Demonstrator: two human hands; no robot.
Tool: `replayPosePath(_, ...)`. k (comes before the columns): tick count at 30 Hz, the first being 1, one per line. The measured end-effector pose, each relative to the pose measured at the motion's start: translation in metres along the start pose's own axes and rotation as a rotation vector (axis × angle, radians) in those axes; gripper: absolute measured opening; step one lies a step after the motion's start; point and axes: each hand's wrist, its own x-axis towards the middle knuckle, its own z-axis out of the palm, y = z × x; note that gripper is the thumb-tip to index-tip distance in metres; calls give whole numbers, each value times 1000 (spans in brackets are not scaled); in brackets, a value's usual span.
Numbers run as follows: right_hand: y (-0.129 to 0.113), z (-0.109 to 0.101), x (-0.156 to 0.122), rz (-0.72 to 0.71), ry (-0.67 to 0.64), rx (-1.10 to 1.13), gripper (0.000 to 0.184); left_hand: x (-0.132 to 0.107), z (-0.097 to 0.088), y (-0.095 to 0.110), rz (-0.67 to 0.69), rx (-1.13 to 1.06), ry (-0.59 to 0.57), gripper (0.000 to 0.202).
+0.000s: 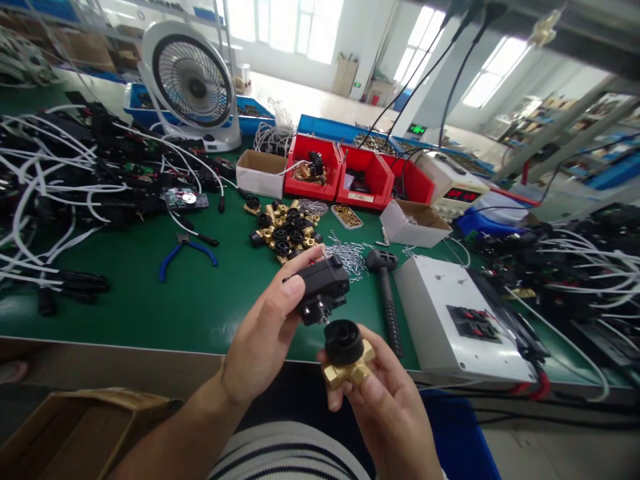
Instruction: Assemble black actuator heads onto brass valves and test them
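My left hand (265, 333) is closed on a black plastic coil block (323, 288), held just above the bench's front edge. Directly below it, my right hand (385, 393) pinches a brass valve body with a black round cap (345, 353). The block and the capped valve are almost touching. A pile of the same brass valves with black caps (283, 233) lies further back on the green bench mat (150, 293).
Blue-handled pliers (187, 257), a black screwdriver (387, 293), loose metal clips (350, 257), a white control box (460, 323), red bins (357, 177), cardboard boxes (260, 173), a white fan (193, 83) and tangled white-cabled assemblies (65, 173) crowd the bench. A cardboard box (75, 433) sits by my left knee.
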Motion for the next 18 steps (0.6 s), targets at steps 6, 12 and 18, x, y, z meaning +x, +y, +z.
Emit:
replayPosePath(6,-3,2,-7,14,10,-7,47,-5,4,0,-9,-38,-23,42)
replayPosePath(12,-3,0,-11,19,11,-12,49,-8,4,2,-1,-60,-97,41)
replayPosePath(18,-8,1,-19,17,5,-136,79,-13,4,2,15,-22,-183,42)
